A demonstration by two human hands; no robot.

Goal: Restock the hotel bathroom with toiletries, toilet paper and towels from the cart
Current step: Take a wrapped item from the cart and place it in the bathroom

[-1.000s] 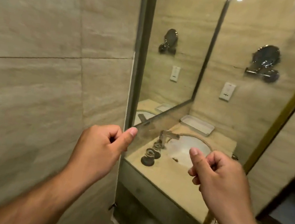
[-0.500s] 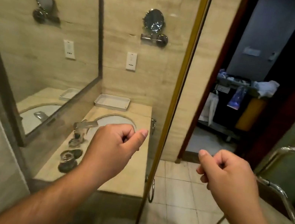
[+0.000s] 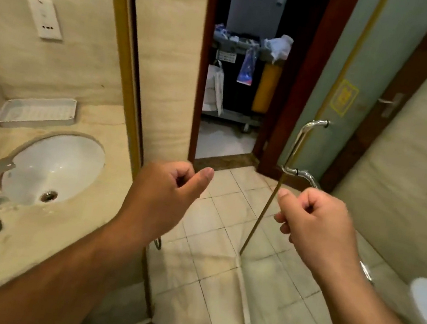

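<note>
Both grips are curled closed and hold nothing. My left grip (image 3: pixel 165 190) hangs over the floor (image 3: pixel 223 234) just off the worktop (image 3: pixel 53 234), and my right grip (image 3: pixel 315 221) sits just beside the brass edge of the glass door (image 3: pixel 261 215). The cart (image 3: pixel 242 82) stands out past the doorway, well apart from me, with bags and cloths hung on it. The toiletries, paper and towels should be there, though I can't tell which is which from here.

That glass edge worries me most. It stands partly across my way out, and a careless swing of my right arm would knock my knuckles on it or on the handle (image 3: pixel 297 144) jutting above.

The tiles look glossy. I can't tell whether they are wet, but a quick step could slip.

A dark strip crosses the doorway, and I judge it a threshold. If it is raised, my foot could catch on it, more so coming back with an armful blocking my view down.

The opening is narrow, so a wide stack of towels could brush the frame and spill.

On the worktop the tray (image 3: pixel 37 112) lies close behind the sink (image 3: pixel 56 164). Small bottles set down off the tray could roll into the bowl.
</note>
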